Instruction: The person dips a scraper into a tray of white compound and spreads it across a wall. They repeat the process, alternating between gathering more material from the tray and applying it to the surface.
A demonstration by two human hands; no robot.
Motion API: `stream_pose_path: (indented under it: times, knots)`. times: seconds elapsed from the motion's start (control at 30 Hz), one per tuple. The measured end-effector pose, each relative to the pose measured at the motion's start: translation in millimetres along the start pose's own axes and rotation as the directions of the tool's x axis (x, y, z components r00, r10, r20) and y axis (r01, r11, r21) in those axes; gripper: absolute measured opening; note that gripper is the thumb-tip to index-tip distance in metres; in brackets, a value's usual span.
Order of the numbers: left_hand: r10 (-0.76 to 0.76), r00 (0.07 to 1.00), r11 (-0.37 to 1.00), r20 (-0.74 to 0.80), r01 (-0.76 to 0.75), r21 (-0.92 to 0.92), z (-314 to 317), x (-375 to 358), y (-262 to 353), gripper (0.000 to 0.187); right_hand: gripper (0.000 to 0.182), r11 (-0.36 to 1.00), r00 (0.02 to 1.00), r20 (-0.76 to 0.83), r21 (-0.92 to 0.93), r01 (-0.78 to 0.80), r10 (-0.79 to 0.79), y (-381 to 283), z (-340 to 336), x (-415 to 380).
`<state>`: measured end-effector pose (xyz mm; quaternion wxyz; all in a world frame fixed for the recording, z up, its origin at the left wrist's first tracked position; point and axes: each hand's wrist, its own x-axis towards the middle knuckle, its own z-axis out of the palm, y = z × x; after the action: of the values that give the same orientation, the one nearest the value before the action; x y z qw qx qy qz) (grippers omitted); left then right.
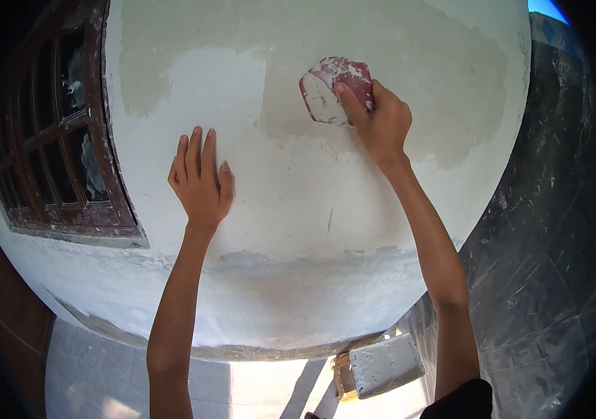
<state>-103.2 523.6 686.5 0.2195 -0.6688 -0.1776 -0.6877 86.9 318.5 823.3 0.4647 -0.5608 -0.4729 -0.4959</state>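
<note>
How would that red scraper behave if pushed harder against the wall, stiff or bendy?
The red scraper looks thin and flat, so it would probably flex a little under the right hand. Smeared with white filler, it may be slippery. It seems light: fingers alone press it to the wall.

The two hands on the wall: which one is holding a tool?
The right hand holds it, pressing a red scraper smeared with white putty to the wall. The left hand holds nothing and lies flat on the wall, fingers together.
</note>
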Motion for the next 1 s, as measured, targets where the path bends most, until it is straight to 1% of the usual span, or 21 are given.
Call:
stream_pose_path:
  times: [0.1, 0.13, 0.2, 0.23, 0.3, 0.33, 0.4, 0.43, 0.47, 0.5, 0.53, 0.57, 0.6, 0.63, 0.67, 0.7, 0.73, 0.83, 0.9, 0.93, 1.0]
  knots:
    - [0.004, 1.0, 1.0, -0.005, -0.004, 0.0, -0.2, 1.4, 1.2, 0.053, 0.054, 0.983, 0.973, -0.155, -0.045, -0.18, 0.171, 34.1, -24.4, 7.5]
    - [0.006, 1.0, 1.0, -0.013, -0.006, -0.003, -0.4, 1.1, 1.6, 0.053, 0.054, 0.983, 0.973, -0.151, -0.042, -0.18, 0.172, 45.0, -33.6, 8.5]
    - [0.006, 1.0, 1.0, -0.011, -0.006, 0.005, 0.4, 0.7, 2.0, 0.053, 0.051, 0.944, 0.922, -0.239, -0.055, -0.325, 0.303, 54.7, -47.3, 9.4]
    - [0.005, 1.0, 1.0, -0.013, -0.005, 0.01, 0.7, 0.4, 1.8, 0.052, 0.051, 0.944, 0.923, -0.238, -0.054, -0.324, 0.303, 53.3, -48.0, 8.3]
    - [0.004, 1.0, 1.0, -0.017, -0.004, 0.001, 1.6, -0.3, 1.7, 0.053, 0.045, 0.951, 0.858, -0.41, 0.129, -0.281, 0.309, 46.6, -51.6, 5.0]
    - [0.004, 1.0, 1.0, -0.021, -0.004, -0.005, 1.9, 0.4, 1.8, 0.053, 0.037, 0.921, 0.846, -0.381, 0.266, -0.285, 0.372, 31.1, -50.2, 3.2]
    - [0.005, 1.0, 1.0, -0.024, -0.005, -0.002, 1.8, 1.0, 1.9, 0.053, 0.033, 0.805, 0.877, -0.195, 0.518, -0.289, 0.44, -6.1, -42.1, -1.7]
    - [0.007, 1.0, 1.0, -0.023, -0.007, -0.003, 1.4, 0.8, 2.3, 0.053, 0.032, 0.787, 0.924, -0.075, 0.552, -0.275, 0.376, -22.8, -35.5, -3.4]
    - [0.01, 1.0, 1.0, -0.019, -0.01, -0.005, 0.7, 0.6, 1.7, 0.053, 0.034, 0.814, 0.954, 0.07, 0.505, -0.287, 0.293, -32.0, -28.2, -6.1]
    - [0.008, 1.0, 1.0, -0.018, -0.008, -0.008, 0.5, 0.4, 0.9, 0.053, 0.037, 0.859, 0.973, 0.145, 0.46, -0.225, 0.177, -33.4, -12.5, -8.3]
    - [0.005, 1.0, 1.0, -0.019, -0.005, -0.011, 0.7, 0.6, 1.6, 0.053, 0.042, 0.947, 0.995, 0.1, 0.322, -0.018, -0.016, -30.0, 6.9, -8.5]
    - [0.004, 1.0, 1.0, -0.018, -0.005, -0.013, 0.6, 0.4, 2.7, 0.053, 0.042, 0.947, 0.995, 0.1, 0.32, -0.018, -0.015, -21.9, 14.3, -8.3]
    - [0.003, 1.0, 1.0, -0.018, -0.004, -0.016, 0.1, 0.6, 2.9, 0.053, 0.045, 0.979, 0.991, 0.073, 0.18, 0.099, -0.114, -21.3, 18.0, -5.7]
    - [0.005, 1.0, 1.0, -0.018, -0.005, -0.017, -0.4, 1.1, 1.5, 0.053, 0.048, 0.977, 0.975, 0.057, 0.034, 0.211, -0.213, -20.5, 22.1, -2.2]
    - [0.01, 1.0, 1.0, -0.019, -0.01, -0.014, -0.8, 0.8, 0.4, 0.053, 0.05, 0.984, 0.984, 0.033, 0.03, 0.176, -0.177, -11.6, 20.4, 3.3]
    - [0.008, 1.0, 1.0, -0.018, -0.008, -0.014, -0.5, 0.1, 1.0, 0.053, 0.05, 0.983, 0.983, 0.03, 0.032, 0.179, -0.18, -2.9, 14.9, 7.5]
    - [0.004, 1.0, 1.0, -0.02, -0.004, -0.013, 0.7, 0.7, 1.4, 0.053, 0.051, 0.992, 0.992, -0.016, -0.023, 0.123, -0.124, 5.9, 7.8, 12.8]
    - [-0.002, 1.0, 1.0, -0.018, 0.001, -0.018, 0.6, 0.9, 1.5, 0.053, 0.051, 0.985, 0.988, -0.113, -0.12, -0.122, 0.109, 22.0, -25.0, 22.4]
    - [-0.006, 1.0, 1.0, -0.007, 0.006, -0.007, -0.9, 1.7, 1.8, 0.053, 0.05, 0.939, 0.915, -0.24, -0.036, -0.342, 0.324, 29.6, -43.5, 23.8]
    - [-0.006, 1.0, 1.0, -0.005, 0.006, -0.003, -1.1, 1.1, 3.0, 0.053, 0.05, 0.94, 0.918, -0.231, -0.04, -0.339, 0.321, 32.7, -43.7, 22.1]
    - [-0.011, 1.0, 1.0, -0.006, 0.011, -0.007, -0.4, -0.8, 3.3, 0.053, 0.047, 0.929, 0.805, -0.482, 0.063, -0.364, 0.347, 39.2, -42.3, 18.3]
